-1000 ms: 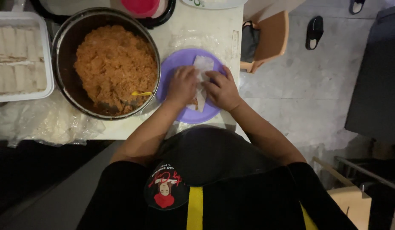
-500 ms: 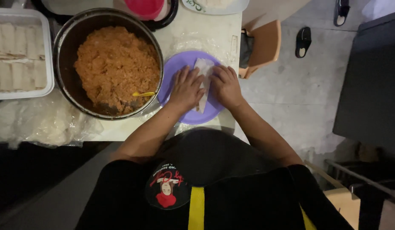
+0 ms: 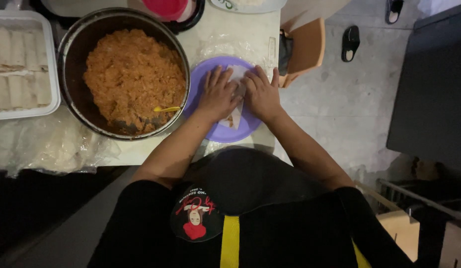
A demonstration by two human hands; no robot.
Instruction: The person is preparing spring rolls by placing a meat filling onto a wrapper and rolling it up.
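A white tray (image 3: 52, 59) at the table's left edge holds rows of pale rolled wrappers (image 3: 17, 64), packed side by side; crumpled clear plastic wrap (image 3: 51, 144) lies below it along the near table edge; a red round lid (image 3: 166, 7) sits at the top of the view, partly cut off; a round badge with red figures (image 3: 196, 219) and a yellow stripe (image 3: 230, 240) mark the person's black garment.

Both hands lie on the purple plate (image 3: 220, 131), just right of the big metal pot (image 3: 71, 39) of orange filling (image 3: 131, 74); the left hand (image 3: 219, 94) and the right hand (image 3: 263, 94) press flat, fingers spread, on a pale wrapper (image 3: 238, 74) lying across the plate; neither closes around it, the palms simply bear down on it from either side.

Against half a second ago the hands sit in much the same place on the plate, the fingers now a little more spread; the view has shifted slightly.

A yellow spoon (image 3: 166, 108) lies in the filling near the pot's right rim; an orange stool (image 3: 305, 49) stands beside the table on the grey floor (image 3: 349, 99); a black sandal (image 3: 350, 42) lies further off; the hands hide most of the wrapper.
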